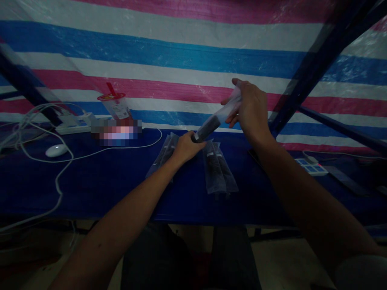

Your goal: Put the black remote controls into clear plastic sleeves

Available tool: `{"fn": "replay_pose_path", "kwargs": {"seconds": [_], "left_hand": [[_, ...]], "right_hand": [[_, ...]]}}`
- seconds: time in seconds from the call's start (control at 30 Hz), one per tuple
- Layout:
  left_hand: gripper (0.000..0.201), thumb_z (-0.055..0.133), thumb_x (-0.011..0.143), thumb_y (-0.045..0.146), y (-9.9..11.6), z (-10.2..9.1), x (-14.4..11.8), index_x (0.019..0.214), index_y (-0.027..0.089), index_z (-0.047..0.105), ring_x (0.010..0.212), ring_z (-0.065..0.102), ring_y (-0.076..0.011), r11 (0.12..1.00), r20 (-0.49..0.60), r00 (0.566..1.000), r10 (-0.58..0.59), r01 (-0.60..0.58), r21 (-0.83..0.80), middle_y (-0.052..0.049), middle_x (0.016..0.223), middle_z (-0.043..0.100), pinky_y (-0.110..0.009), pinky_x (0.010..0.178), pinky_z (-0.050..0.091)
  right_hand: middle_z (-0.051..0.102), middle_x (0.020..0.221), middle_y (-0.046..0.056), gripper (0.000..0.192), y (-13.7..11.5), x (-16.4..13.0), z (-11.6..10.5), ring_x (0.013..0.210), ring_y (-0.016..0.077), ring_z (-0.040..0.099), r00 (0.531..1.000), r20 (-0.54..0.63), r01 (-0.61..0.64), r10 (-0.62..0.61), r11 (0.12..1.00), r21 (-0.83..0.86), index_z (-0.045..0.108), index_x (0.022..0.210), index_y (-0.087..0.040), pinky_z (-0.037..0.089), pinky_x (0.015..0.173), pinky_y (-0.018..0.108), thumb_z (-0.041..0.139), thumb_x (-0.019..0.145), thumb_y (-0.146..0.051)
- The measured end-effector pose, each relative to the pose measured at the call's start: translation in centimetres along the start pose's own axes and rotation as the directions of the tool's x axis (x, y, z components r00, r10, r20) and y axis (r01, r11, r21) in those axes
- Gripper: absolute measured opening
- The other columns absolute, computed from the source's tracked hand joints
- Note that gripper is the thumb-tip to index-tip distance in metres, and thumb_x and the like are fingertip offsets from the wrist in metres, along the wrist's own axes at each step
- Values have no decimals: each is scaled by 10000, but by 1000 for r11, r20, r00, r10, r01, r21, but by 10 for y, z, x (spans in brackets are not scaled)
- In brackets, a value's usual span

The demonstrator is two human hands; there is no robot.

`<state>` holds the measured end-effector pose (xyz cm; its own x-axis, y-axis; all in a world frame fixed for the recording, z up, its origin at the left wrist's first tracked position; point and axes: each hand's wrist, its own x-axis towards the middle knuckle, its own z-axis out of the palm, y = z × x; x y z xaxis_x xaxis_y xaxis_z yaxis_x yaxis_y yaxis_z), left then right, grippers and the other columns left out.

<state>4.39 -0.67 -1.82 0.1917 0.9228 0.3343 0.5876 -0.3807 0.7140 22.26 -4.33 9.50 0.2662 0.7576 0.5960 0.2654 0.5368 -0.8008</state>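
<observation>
Both hands hold one long clear plastic bag (pixel 217 117) with a dark item inside, raised at a slant above the dark blue table (pixel 105 181). My left hand (pixel 186 147) grips its lower dark end. My right hand (pixel 249 108) pinches the upper clear end. Under the hands, more bagged dark items (pixel 218 171) lie flat on the table, and another stack of bags (pixel 162 155) lies just left of my left hand.
A plastic drink cup with a red straw (pixel 114 105), a white power strip (pixel 75 124), a white mouse (pixel 56 150) and white cables (pixel 57 177) sit at the left. Another power strip (pixel 311 166) lies at the right. Dark metal frame bars (pixel 314 64) rise on the right before a striped tarp.
</observation>
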Motion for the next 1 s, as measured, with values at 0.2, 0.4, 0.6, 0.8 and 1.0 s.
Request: {"fn": "replay_pose_path", "kwargs": {"seconds": [0.2,0.4,0.6,0.8,1.0], "left_hand": [[310,746,749,453,2,-6,0,863,220,576,747,584,-205,988,-64,995,80,-71,134,-66,841,665,-334,650,398],[441,795,703,373,8,-11,-1,1037,208,559,983,605,-263,982,-43,990,135,-128,137,-97,1061,620,-387,816,471],[641,839,650,359,2,-19,1,1185,213,518,1028,601,-283,971,75,989,124,-137,195,-119,1182,558,-432,874,493],[396,794,689,359,-9,-34,12,990,205,587,938,596,-273,958,-30,992,121,-109,265,-92,970,600,-433,839,487],[315,716,800,446,-8,-40,16,968,210,595,901,594,-247,980,-325,935,140,-83,184,-83,930,609,-408,823,472]], "right_hand": [[714,869,46,311,21,-13,-14,435,82,524,988,-20,-150,155,978,146,625,985,-197,345,339,194,617,899,-497],[706,873,56,240,58,-48,-14,533,134,633,901,214,-421,378,880,219,662,916,-191,367,348,208,733,805,-391],[722,862,107,228,72,-55,-24,695,214,712,874,168,-484,457,782,392,656,937,-165,566,587,336,475,948,-302],[740,972,115,254,78,-36,-49,852,259,748,853,-1,-434,522,710,554,602,998,-186,607,816,458,366,968,-274],[735,1006,128,242,82,-33,-52,878,263,758,792,4,-478,610,616,626,562,1042,-183,609,871,485,351,970,-275]]}}
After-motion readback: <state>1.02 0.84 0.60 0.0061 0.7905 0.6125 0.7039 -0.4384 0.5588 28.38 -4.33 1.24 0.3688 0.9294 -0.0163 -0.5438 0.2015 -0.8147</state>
